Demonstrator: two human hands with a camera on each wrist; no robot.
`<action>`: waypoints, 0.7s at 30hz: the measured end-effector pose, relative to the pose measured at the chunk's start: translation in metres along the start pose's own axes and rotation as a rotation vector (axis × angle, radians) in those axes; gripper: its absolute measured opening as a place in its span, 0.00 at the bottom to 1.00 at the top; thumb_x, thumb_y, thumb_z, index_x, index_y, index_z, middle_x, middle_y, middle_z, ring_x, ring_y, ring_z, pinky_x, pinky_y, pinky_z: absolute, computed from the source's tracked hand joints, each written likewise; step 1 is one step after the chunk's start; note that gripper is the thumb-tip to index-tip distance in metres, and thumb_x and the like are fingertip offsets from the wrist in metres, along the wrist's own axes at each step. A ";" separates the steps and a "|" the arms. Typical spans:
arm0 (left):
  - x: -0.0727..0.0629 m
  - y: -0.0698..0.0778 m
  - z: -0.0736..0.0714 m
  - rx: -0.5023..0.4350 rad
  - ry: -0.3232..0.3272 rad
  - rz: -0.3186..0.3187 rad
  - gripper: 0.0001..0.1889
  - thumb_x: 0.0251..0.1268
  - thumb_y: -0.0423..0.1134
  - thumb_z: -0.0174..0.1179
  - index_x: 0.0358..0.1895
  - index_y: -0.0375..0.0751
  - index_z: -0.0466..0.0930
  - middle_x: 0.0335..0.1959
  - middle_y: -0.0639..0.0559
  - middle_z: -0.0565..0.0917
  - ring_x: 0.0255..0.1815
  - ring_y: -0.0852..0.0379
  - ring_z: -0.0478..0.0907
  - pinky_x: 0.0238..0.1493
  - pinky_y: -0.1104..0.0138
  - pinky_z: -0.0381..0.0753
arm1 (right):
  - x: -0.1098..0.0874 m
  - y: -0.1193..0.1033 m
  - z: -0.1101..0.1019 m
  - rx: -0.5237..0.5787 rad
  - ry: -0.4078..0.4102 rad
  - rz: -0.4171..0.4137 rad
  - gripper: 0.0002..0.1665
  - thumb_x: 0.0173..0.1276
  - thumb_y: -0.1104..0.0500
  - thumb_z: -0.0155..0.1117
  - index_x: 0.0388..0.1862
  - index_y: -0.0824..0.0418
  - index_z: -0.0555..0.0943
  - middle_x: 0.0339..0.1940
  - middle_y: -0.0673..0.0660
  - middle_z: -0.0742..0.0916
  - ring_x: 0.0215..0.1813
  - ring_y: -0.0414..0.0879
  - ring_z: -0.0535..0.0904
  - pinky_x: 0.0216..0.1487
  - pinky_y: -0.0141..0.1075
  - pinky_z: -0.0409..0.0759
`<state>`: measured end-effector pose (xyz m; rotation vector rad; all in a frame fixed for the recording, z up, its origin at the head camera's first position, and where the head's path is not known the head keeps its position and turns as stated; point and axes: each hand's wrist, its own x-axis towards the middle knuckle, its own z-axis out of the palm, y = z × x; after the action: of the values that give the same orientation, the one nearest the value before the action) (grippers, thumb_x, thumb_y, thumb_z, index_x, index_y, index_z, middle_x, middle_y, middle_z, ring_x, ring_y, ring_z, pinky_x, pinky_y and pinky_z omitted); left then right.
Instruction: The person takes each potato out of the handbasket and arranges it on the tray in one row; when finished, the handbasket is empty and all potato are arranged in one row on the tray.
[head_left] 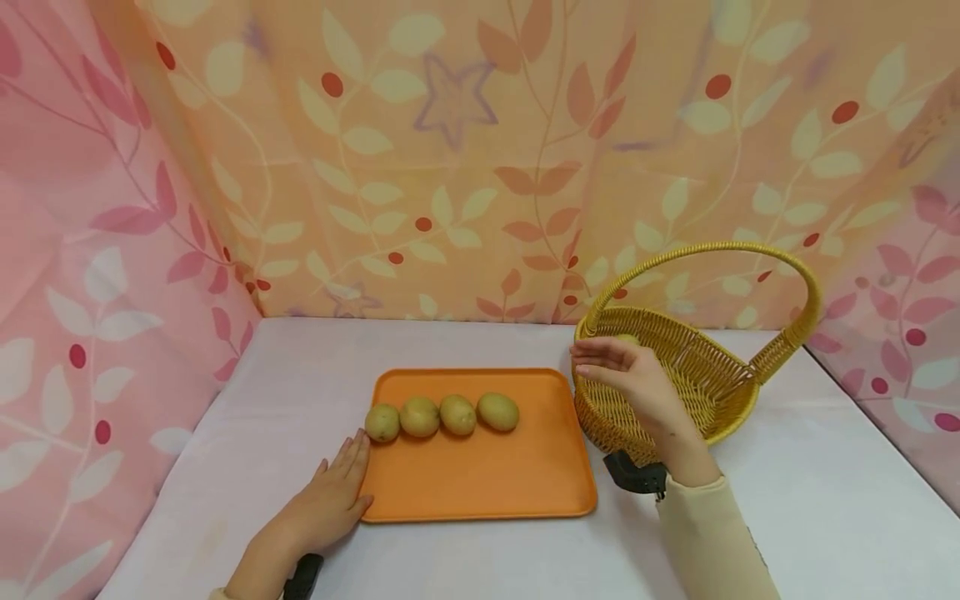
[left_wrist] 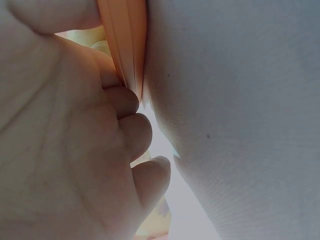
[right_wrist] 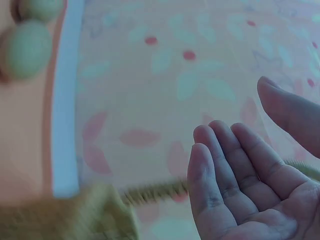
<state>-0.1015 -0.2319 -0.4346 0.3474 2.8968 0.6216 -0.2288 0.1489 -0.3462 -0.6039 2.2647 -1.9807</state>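
Observation:
Several potatoes (head_left: 457, 415) lie in a row along the upper left part of an orange tray (head_left: 480, 487). My left hand (head_left: 327, 493) rests flat at the tray's left edge, fingers extended beside the leftmost potato (head_left: 382, 423). In the left wrist view, its fingers lie against the tray's rim (left_wrist: 131, 45). Over the left side of a yellow wicker basket (head_left: 611, 421) hovers my right hand (head_left: 637, 379). The right wrist view shows that palm bare, with fingers straight and thumb apart. Just behind it a bit of a yellowish round thing (head_left: 628, 339) shows in the basket, mostly hidden.
The basket's tall arched handle (head_left: 720, 247) rises above its rim at the right. A white cloth (head_left: 300, 367) covers the table. Patterned fabric (head_left: 450, 183) hangs behind and at both sides. Each wrist wears a black strap (head_left: 633, 475).

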 end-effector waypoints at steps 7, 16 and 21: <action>0.001 -0.002 0.002 -0.008 0.002 0.006 0.37 0.65 0.38 0.57 0.69 0.19 0.49 0.72 0.28 0.50 0.72 0.32 0.46 0.63 0.35 0.48 | 0.005 -0.009 -0.038 -0.076 0.029 0.007 0.26 0.63 0.66 0.65 0.56 0.80 0.71 0.44 0.52 0.86 0.47 0.41 0.82 0.49 0.28 0.77; 0.001 -0.004 0.004 -0.012 -0.004 -0.009 0.37 0.66 0.38 0.57 0.70 0.21 0.49 0.72 0.30 0.49 0.72 0.33 0.45 0.63 0.35 0.47 | 0.022 0.003 -0.074 -0.170 0.034 0.103 0.30 0.68 0.59 0.61 0.61 0.78 0.67 0.47 0.49 0.83 0.47 0.33 0.78 0.50 0.26 0.73; 0.001 -0.003 0.003 -0.029 -0.012 -0.005 0.37 0.66 0.38 0.56 0.70 0.21 0.48 0.73 0.30 0.48 0.72 0.33 0.44 0.63 0.35 0.47 | 0.037 0.013 -0.089 -0.124 0.021 0.155 0.30 0.70 0.61 0.58 0.63 0.80 0.63 0.43 0.42 0.83 0.46 0.33 0.80 0.50 0.28 0.77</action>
<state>-0.1025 -0.2332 -0.4383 0.3394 2.8734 0.6571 -0.2930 0.2214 -0.3365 -0.4044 2.3806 -1.7957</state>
